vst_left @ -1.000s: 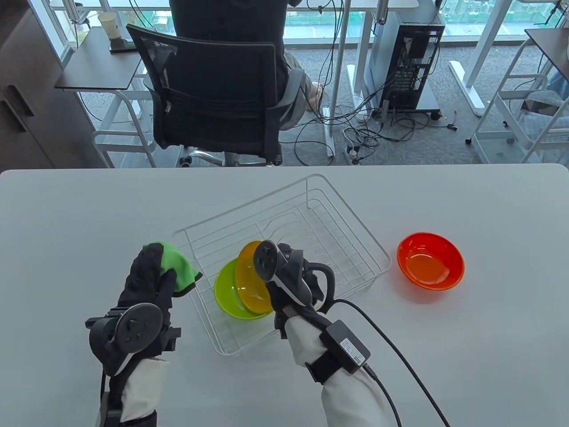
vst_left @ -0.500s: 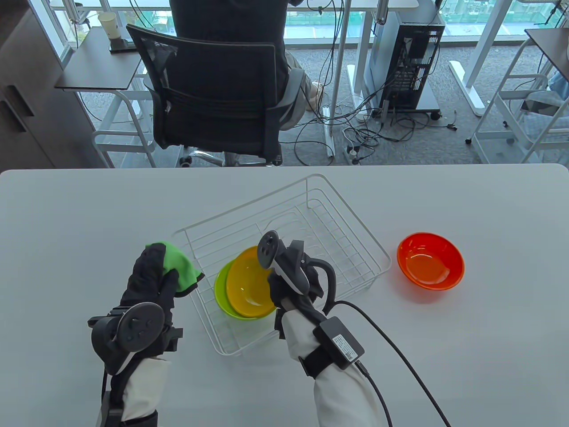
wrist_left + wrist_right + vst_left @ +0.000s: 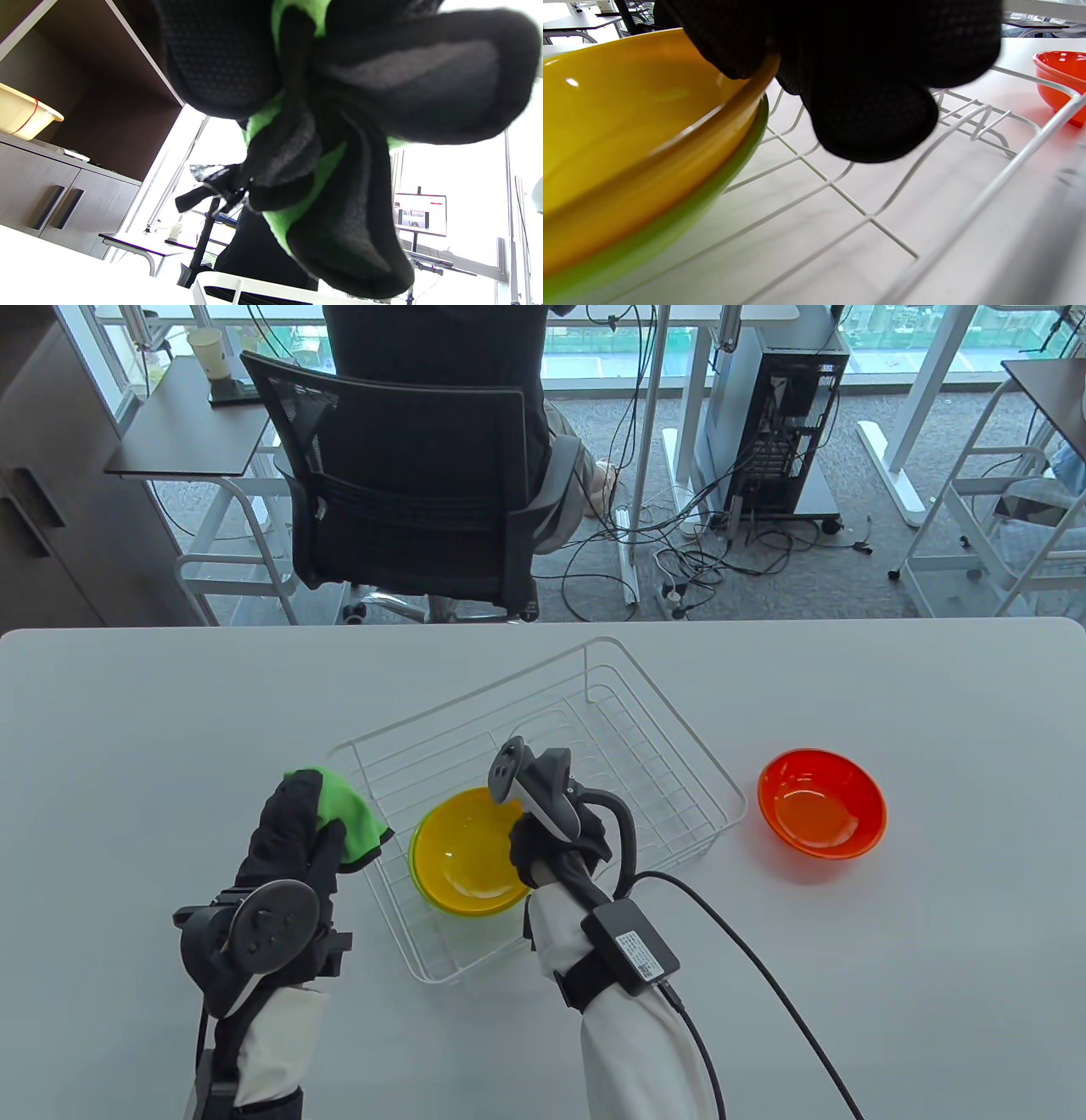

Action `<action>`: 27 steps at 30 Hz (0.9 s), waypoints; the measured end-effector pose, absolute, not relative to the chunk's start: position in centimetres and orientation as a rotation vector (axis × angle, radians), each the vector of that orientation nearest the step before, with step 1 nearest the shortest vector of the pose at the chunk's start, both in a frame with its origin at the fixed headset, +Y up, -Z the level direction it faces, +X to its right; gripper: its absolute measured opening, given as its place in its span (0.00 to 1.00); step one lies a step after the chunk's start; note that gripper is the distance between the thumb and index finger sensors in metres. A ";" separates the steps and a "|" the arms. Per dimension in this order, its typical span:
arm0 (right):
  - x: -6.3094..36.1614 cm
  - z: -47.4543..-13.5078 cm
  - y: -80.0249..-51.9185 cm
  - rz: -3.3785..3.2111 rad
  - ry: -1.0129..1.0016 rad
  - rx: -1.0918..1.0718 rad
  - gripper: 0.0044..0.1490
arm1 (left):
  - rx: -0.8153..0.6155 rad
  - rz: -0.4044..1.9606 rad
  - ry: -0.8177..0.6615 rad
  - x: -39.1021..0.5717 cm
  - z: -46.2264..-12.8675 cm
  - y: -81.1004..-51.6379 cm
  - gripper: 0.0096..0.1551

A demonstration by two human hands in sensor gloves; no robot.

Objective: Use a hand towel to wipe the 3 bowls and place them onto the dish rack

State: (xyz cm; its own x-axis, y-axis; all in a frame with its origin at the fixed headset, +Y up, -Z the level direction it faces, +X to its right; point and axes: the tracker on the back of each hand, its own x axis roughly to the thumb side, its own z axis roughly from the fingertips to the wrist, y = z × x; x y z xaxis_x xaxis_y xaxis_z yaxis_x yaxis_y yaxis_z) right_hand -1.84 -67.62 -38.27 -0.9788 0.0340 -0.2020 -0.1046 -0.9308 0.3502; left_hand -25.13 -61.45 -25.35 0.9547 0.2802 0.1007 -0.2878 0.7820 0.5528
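On rack (image 3: 679,746): glossy yellow bowl (image 3: 467,857) nested in green | right grip (image 3: 556,840) pinches rim

The dish rack (image 3: 543,780) sits in the middle of the table (image 3: 933,984), set at an angle. In its near left corner two bowls are nested, the upper bowl (image 3: 471,848) inside the lower bowl (image 3: 416,861). The right hand (image 3: 556,848) is on the upper bowl's right rim. The third bowl (image 3: 821,802) stands on the table to the right of the rack, apart from it. The left hand (image 3: 293,836) holds the towel (image 3: 344,810) just left of the rack's near left corner
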 end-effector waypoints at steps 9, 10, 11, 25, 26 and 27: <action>-1.8 -38.4 -68.6 2.988 0.658 -0.273 0.31 | 0.588 0.300 -0.021 -25.0 -25.5 -61.6 0.35; -1.7 -38.4 -68.6 2.985 0.654 -0.270 0.31 | 0.586 0.297 -0.022 -24.9 -25.5 -61.6 0.35; -1.6 -38.4 -68.6 2.982 0.650 -0.263 0.31 | 0.584 0.295 -0.024 -24.9 -25.5 -61.7 0.35; 5.8 -37.8 -61.7 2.929 -0.009 -0.312 0.32 | 0.585 0.271 -0.035 -24.6 -25.5 -61.8 0.35; 6.4 -37.7 -61.3 2.930 -0.045 -0.325 0.32 | 0.586 0.271 -0.035 -24.6 -25.5 -61.8 0.35; 7.3 -37.6 -60.9 2.932 -0.099 -0.345 0.32 | 0.585 0.267 -0.036 -24.6 -25.5 -61.9 0.35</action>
State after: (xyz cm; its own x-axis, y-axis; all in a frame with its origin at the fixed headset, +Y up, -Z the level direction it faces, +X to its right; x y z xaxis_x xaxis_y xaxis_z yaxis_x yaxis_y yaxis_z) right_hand 7.26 -60.86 -37.61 -0.9554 0.1931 -0.2234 -0.1775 -0.9802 -0.0879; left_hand -24.62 -61.86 -25.49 0.9648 0.2392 0.1090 -0.2595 0.8002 0.5407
